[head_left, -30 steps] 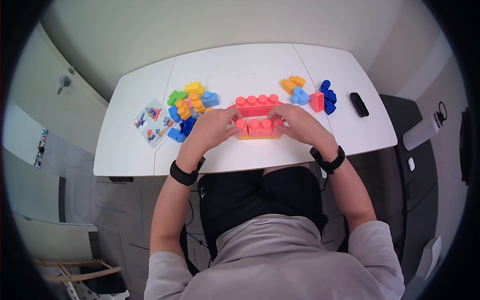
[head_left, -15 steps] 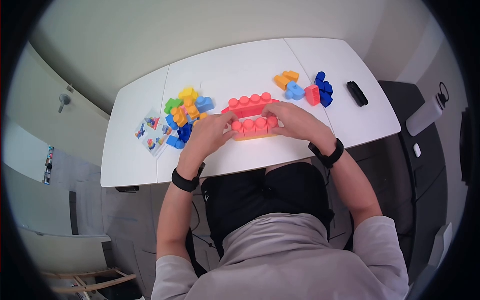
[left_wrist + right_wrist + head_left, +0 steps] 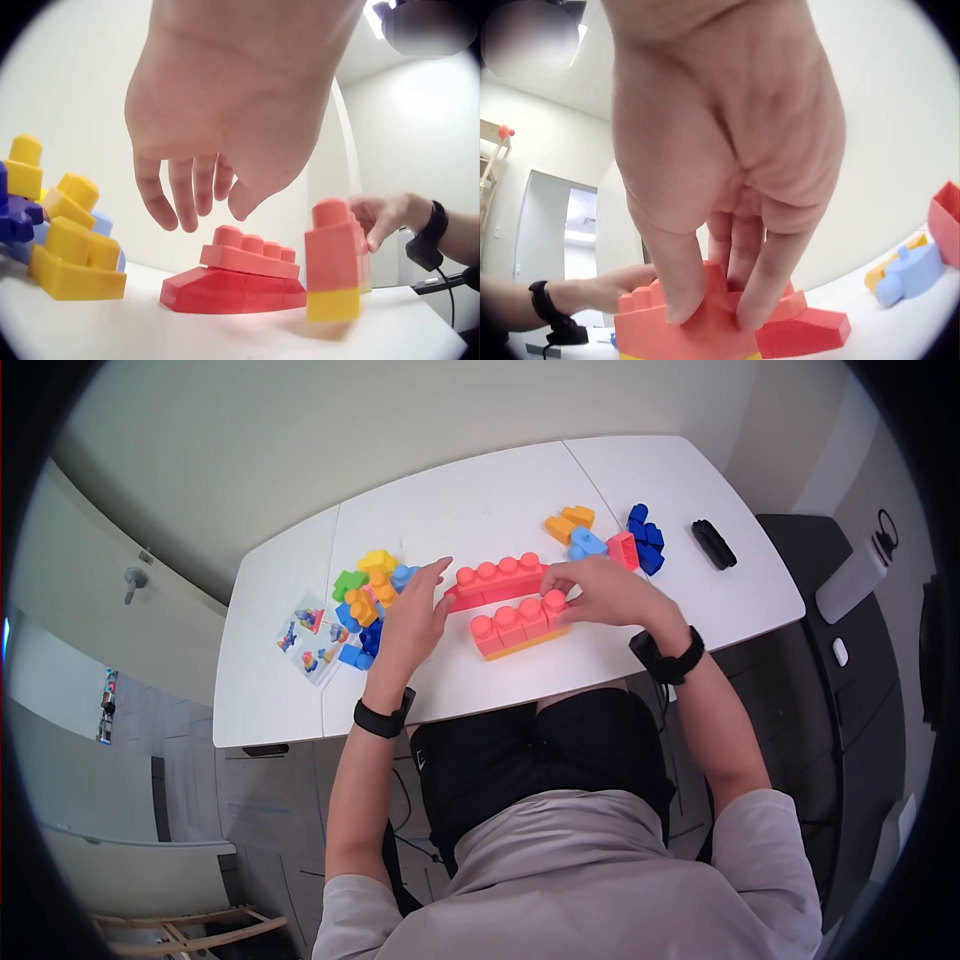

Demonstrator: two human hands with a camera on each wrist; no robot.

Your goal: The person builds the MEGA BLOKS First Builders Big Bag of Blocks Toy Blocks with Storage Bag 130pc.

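Note:
In the head view, a row of coral-red building blocks with round studs [image 3: 510, 628] sits on a yellow layer near the table's front. My right hand [image 3: 612, 595] pinches its right end; thumb and fingers straddle the blocks in the right wrist view. Behind the row lies a longer red block assembly [image 3: 497, 582], a studded coral bar on a darker red base with sloped ends. My left hand [image 3: 412, 622] is off the row at its left, fingers extended and holding nothing. The left wrist view has that hand above the sloped red base [image 3: 232, 291].
Mixed loose blocks [image 3: 375, 590] and a picture sheet [image 3: 312, 640] lie at the left. Toward the right are orange blocks [image 3: 570, 522], a light blue block [image 3: 586, 542], a red block [image 3: 622, 550], dark blue blocks [image 3: 646, 540] and a black case [image 3: 714, 545].
My left hand has let go of the coral row's left end and moved left. The row now stands at a slant, its right end still in my right hand. The head view has shifted slightly.

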